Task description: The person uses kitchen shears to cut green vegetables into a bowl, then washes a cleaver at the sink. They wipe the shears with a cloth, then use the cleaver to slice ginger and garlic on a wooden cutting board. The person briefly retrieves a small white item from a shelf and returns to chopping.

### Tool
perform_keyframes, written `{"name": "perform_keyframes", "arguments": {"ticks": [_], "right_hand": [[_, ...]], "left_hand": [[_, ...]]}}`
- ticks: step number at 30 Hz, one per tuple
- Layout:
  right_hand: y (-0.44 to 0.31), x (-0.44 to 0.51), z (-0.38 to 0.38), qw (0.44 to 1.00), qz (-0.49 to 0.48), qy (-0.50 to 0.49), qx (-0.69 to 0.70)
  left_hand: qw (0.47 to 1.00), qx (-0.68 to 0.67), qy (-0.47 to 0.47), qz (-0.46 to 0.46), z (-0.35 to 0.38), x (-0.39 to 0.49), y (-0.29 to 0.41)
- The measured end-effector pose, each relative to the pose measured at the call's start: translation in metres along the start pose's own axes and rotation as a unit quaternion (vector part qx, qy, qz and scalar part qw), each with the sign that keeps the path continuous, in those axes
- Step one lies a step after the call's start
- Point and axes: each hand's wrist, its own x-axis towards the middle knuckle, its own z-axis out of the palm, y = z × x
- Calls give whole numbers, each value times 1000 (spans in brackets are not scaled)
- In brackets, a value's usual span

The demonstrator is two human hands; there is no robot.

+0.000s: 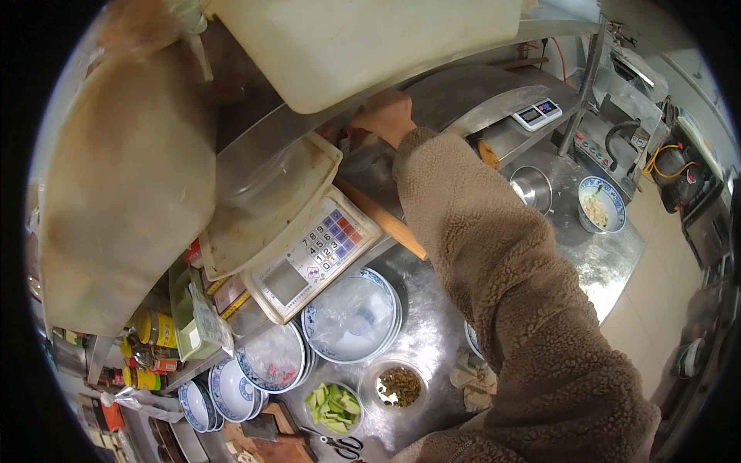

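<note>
My right hand (385,117), in a brown fleece sleeve, reaches onto the metal shelf under a large whitish plastic bin (382,46). Its fingers are bent, their tips in shadow, and what they touch cannot be told. Just left of it are a stained plastic tray (269,211) and a digital weighing scale (312,254); a wooden stick or handle (382,219) lies below it. My left hand is out of view. On the metal counter below stand stacked blue-and-white bowls (352,318), a bowl of sliced green vegetable (333,407) and a bowl of chopped dark-green food (399,386).
Scissors (341,444) lie by a wooden board (278,443). Jars (155,329) crowd the left shelf. At right are a small scale (537,114), a metal pot (531,190), a patterned bowl with food (602,205) and a shelf post (582,92). A cloth (473,379) lies near my sleeve.
</note>
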Motion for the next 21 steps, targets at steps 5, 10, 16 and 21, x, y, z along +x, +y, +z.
{"name": "perform_keyframes", "arguments": {"ticks": [5, 10, 16, 21], "right_hand": [[11, 5, -33, 970, 204, -30, 132], [15, 6, -76, 839, 359, -91, 399], [3, -36, -157, 761, 399, -212, 466], [-48, -106, -209, 753, 281, -328, 496]], "left_hand": [[999, -44, 14, 0, -2, 4, -15], [998, -60, -5, 31, 3, 9, -21], [997, 7, -20, 68, 0, 10, 12], [995, -26, -82, 51, 7, 25, 128]]}}
